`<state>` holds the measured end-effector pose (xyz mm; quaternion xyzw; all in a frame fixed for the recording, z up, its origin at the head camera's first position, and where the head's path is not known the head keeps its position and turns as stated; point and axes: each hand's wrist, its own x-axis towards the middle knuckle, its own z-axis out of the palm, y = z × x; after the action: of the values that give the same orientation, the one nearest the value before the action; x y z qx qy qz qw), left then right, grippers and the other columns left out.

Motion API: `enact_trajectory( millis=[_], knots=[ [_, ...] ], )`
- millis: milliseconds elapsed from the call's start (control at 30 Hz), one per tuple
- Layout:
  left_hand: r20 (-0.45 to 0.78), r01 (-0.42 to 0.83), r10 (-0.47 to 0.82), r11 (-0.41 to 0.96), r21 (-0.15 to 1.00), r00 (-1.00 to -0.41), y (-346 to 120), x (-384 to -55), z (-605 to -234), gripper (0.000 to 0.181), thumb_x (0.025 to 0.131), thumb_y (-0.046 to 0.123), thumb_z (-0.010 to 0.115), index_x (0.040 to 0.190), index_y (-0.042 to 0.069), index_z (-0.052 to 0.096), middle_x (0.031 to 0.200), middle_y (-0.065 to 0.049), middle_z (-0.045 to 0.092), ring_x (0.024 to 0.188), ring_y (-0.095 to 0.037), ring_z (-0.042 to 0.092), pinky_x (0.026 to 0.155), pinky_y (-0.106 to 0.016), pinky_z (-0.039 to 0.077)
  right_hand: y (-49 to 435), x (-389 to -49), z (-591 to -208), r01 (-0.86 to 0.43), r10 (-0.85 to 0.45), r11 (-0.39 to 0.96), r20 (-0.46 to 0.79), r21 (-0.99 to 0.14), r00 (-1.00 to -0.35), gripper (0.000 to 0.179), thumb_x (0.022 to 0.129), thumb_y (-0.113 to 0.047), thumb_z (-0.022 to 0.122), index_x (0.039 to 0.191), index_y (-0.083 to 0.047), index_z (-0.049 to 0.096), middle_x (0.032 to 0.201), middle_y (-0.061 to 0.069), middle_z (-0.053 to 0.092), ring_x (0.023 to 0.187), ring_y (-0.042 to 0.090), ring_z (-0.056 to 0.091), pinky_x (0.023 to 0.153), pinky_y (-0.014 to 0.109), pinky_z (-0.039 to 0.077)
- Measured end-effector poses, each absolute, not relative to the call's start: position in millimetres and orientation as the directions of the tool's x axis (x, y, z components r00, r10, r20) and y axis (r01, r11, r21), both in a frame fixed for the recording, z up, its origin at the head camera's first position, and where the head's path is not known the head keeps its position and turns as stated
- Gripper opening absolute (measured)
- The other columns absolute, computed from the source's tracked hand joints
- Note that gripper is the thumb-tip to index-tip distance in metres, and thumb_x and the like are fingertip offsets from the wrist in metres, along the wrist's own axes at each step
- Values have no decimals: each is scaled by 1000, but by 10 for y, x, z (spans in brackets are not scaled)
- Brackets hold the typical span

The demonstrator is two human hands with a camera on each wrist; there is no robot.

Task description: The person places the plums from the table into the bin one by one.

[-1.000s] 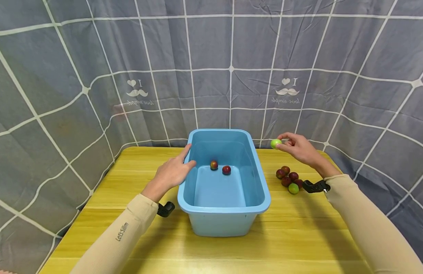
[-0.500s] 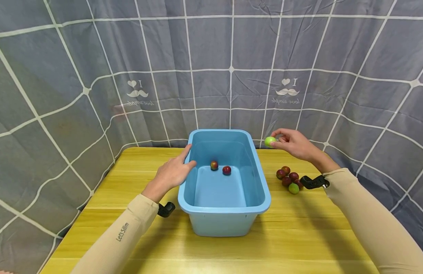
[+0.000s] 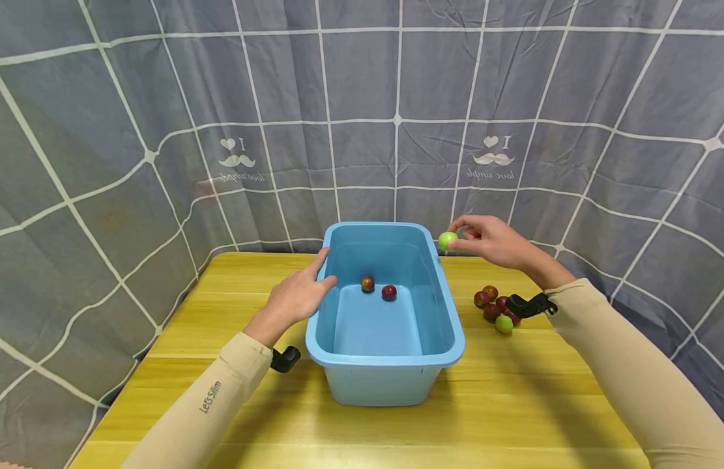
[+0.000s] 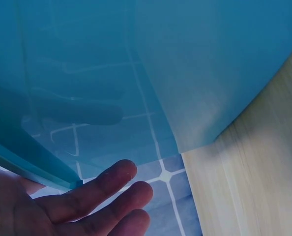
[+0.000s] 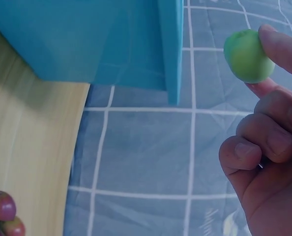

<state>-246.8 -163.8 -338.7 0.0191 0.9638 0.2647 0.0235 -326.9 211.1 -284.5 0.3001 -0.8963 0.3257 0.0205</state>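
Note:
My right hand [image 3: 489, 242] pinches a green plum [image 3: 448, 241] between thumb and forefinger, close beside the far right corner of a blue plastic tub [image 3: 385, 359]. The right wrist view shows the plum [image 5: 248, 56] at the fingertips and the other fingers folded into the palm. Across the tub, my left hand [image 3: 296, 292] rests on its left rim, thumb over the edge. Below that rim, the left wrist view shows relaxed fingers [image 4: 109, 205] outside the wall. Two red plums, one mottled [image 3: 367, 283] and one darker [image 3: 389, 292], lie on the tub's floor.
Right of the tub, several dark red plums [image 3: 491, 312] and one green plum [image 3: 504, 324] sit clustered on the wooden table [image 3: 244, 417]. A grey curtain [image 3: 362, 156] with white grid lines hangs behind and along both sides of the table.
My right hand has carried the green plum leftward, from above the table to beside the tub's right rim. My left hand stays on the left rim.

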Motion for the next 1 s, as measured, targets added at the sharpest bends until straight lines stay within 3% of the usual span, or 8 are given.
enact_trajectory(
  millis=[400, 700, 1000],
  knots=[
    [-29, 29, 51, 856, 517, -998, -1648, -2478, -3400, 72, 99, 53, 39, 163, 38, 9, 141, -15, 59, 95, -30, 64, 60, -38, 44, 1836, -3231, -2657, -629, -625, 602, 199, -493, -755, 27, 95, -34, 70, 114, -15, 69, 61, 0, 41, 54, 17, 39, 63, 33, 40],
    [-25, 33, 54, 859, 512, -998, -1647, -2474, -3397, 72, 99, 54, 39, 163, 38, 9, 150, -14, 51, 99, -31, 64, 61, -38, 45, 1616, -3235, -2541, -670, -697, 593, 132, -446, -705, 31, 96, -36, 68, 116, -12, 68, 63, 0, 40, 55, 17, 39, 63, 33, 39],
    [-24, 33, 52, 858, 512, -998, -1641, -2468, -3386, 73, 99, 53, 39, 163, 36, 10, 145, -15, 56, 93, -29, 63, 59, -38, 44, 1384, -3244, -2451, -652, -715, 612, 38, -447, -698, 28, 94, -40, 70, 112, -19, 69, 65, 1, 44, 59, 20, 44, 61, 34, 39]
  ],
)
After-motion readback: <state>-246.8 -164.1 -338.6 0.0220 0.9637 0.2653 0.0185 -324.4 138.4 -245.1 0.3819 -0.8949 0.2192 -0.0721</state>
